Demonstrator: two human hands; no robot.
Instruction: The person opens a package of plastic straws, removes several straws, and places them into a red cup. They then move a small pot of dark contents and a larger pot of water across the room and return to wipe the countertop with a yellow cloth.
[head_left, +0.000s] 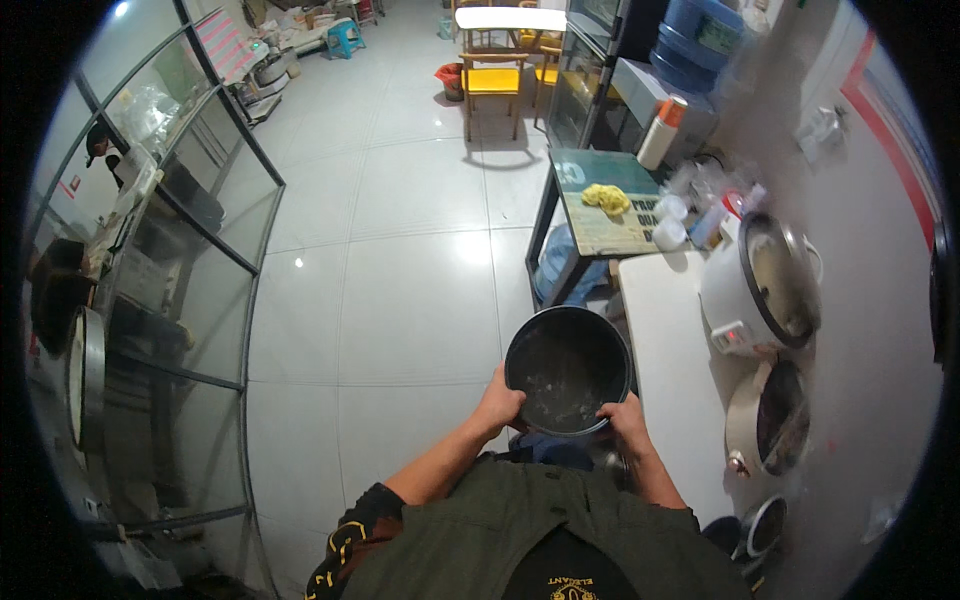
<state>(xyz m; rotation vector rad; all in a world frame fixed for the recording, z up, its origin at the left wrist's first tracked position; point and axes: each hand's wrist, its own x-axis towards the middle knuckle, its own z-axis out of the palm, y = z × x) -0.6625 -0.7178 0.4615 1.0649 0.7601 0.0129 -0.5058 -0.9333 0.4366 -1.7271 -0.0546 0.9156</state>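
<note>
A round dark pot (568, 367), probably the inner pot of a rice cooker, is held level in front of my body. Pale residue specks its inner bottom. My left hand (501, 401) grips the left rim, thumb over the edge. On the lower right rim, my right hand (626, 421) has a similar grip. The fingers of both hands are mostly hidden under the pot. To the right, a white rice cooker (720, 300) with a lit red indicator stands on the white counter (660, 322).
Nearer me on the counter are another cooker (742, 420) and a smaller pot (766, 525). Ahead, a printed table (600, 238) bears a yellow cloth (606, 199), cups and a flask (661, 135). A glass partition (217, 300) runs along the left; a yellow chair (491, 81) stands farther off.
</note>
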